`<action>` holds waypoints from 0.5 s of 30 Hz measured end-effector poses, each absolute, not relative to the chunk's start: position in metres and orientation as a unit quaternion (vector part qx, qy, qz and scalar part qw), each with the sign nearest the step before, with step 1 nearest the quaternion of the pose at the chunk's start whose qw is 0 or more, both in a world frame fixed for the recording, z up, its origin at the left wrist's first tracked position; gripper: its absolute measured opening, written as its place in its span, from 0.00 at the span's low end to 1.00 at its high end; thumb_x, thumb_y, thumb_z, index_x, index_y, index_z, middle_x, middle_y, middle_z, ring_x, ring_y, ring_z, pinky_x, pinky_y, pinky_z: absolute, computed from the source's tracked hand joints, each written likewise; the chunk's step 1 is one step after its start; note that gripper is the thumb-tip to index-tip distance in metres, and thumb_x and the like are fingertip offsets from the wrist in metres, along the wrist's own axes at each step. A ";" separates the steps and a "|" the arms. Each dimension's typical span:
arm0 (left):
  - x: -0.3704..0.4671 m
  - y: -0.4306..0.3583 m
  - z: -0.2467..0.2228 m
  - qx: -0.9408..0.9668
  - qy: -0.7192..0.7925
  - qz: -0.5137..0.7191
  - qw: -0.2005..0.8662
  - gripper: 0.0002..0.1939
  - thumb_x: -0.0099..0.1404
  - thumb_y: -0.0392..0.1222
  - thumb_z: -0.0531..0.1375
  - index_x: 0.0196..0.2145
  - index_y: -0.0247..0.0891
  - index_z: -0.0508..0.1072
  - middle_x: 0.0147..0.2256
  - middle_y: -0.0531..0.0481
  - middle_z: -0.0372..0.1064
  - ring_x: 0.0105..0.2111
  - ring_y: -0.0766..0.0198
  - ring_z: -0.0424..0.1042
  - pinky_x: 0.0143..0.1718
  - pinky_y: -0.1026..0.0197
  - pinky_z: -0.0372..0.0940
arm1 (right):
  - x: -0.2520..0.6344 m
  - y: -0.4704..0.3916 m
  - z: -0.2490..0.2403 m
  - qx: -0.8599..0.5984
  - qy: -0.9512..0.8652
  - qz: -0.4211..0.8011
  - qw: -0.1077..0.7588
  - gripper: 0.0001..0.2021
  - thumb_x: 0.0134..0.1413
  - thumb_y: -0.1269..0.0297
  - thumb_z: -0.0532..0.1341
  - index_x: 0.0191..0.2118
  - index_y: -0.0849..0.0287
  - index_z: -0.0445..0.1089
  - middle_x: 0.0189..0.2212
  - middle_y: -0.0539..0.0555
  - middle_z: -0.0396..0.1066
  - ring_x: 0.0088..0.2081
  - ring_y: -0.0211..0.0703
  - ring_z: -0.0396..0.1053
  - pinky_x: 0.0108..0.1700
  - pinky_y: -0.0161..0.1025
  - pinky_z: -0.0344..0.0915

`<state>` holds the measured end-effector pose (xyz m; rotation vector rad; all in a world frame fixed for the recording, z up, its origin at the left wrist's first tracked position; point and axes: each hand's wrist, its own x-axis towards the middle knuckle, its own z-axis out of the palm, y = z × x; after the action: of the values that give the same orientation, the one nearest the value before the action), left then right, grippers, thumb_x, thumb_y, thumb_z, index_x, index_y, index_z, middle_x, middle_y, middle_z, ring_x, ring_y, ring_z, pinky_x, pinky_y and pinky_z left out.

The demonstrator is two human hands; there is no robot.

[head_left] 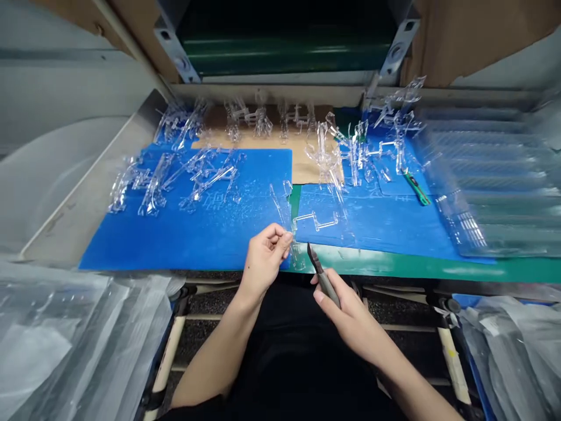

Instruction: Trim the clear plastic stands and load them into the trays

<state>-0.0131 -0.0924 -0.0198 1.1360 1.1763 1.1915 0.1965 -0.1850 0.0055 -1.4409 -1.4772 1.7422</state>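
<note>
Between thumb and fingers, my left hand (266,257) pinches a clear plastic sprue (316,221), whose zigzag runner and thin parts stick out over the front of the bench. My right hand (346,307) is closed round the grey handles of a pair of nippers (322,275). The dark jaws point up and left, a little below the runner and apart from it. How far the jaws are parted is too small to tell. Some of the transparent piece is hidden behind my left fingers.
Several clear sprues (214,175) lie across the blue sheets (210,234) and a brown cardboard piece (307,166). A green cutter knife (415,187) lies at the right, beside stacked clear trays (504,181). A green roller (289,55) spans the back. Bagged items (83,345) stand low at left.
</note>
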 end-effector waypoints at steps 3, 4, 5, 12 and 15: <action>-0.014 -0.109 -0.025 0.466 0.479 0.489 0.560 0.25 0.73 0.60 0.70 0.32 0.38 0.69 0.21 0.57 0.63 0.20 0.72 0.58 0.23 0.68 0.53 | 0.193 -0.179 -0.003 -0.515 -0.523 0.652 0.191 0.11 0.80 0.49 0.56 0.53 0.50 0.65 0.36 0.46 0.59 0.37 0.43 0.58 0.43 0.42 0.57; -0.015 -0.114 -0.026 0.464 0.474 0.482 0.572 0.25 0.74 0.59 0.70 0.32 0.38 0.69 0.21 0.57 0.63 0.20 0.72 0.58 0.24 0.68 0.53 | 0.193 -0.179 -0.005 -0.511 -0.522 0.657 0.186 0.11 0.80 0.49 0.56 0.52 0.50 0.65 0.36 0.46 0.59 0.37 0.43 0.58 0.44 0.42 0.57; -0.016 -0.117 -0.028 0.460 0.471 0.476 0.583 0.24 0.74 0.58 0.70 0.32 0.38 0.69 0.21 0.58 0.63 0.20 0.72 0.58 0.24 0.68 0.53 | 0.192 -0.180 -0.005 -0.506 -0.523 0.660 0.184 0.12 0.79 0.49 0.56 0.50 0.51 0.65 0.37 0.47 0.60 0.38 0.43 0.58 0.45 0.43 0.57; -0.015 -0.125 -0.039 0.439 0.471 0.463 0.610 0.22 0.75 0.56 0.69 0.32 0.38 0.68 0.22 0.58 0.63 0.20 0.73 0.57 0.24 0.67 0.53 | 0.189 -0.182 -0.001 -0.510 -0.516 0.663 0.187 0.12 0.80 0.49 0.56 0.53 0.51 0.66 0.39 0.48 0.62 0.41 0.45 0.61 0.48 0.43 0.58; -0.013 -0.125 -0.039 0.441 0.468 0.460 0.612 0.23 0.75 0.56 0.69 0.32 0.38 0.68 0.22 0.57 0.63 0.21 0.72 0.58 0.24 0.67 0.53 | 0.192 -0.181 -0.001 -0.515 -0.516 0.658 0.187 0.12 0.80 0.49 0.56 0.55 0.50 0.66 0.41 0.48 0.64 0.43 0.46 0.63 0.50 0.44 0.59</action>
<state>-0.0125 -0.1246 -0.0390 1.0181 1.0792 1.0608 0.1921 -0.1813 -0.0008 -1.4483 -1.4537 1.8531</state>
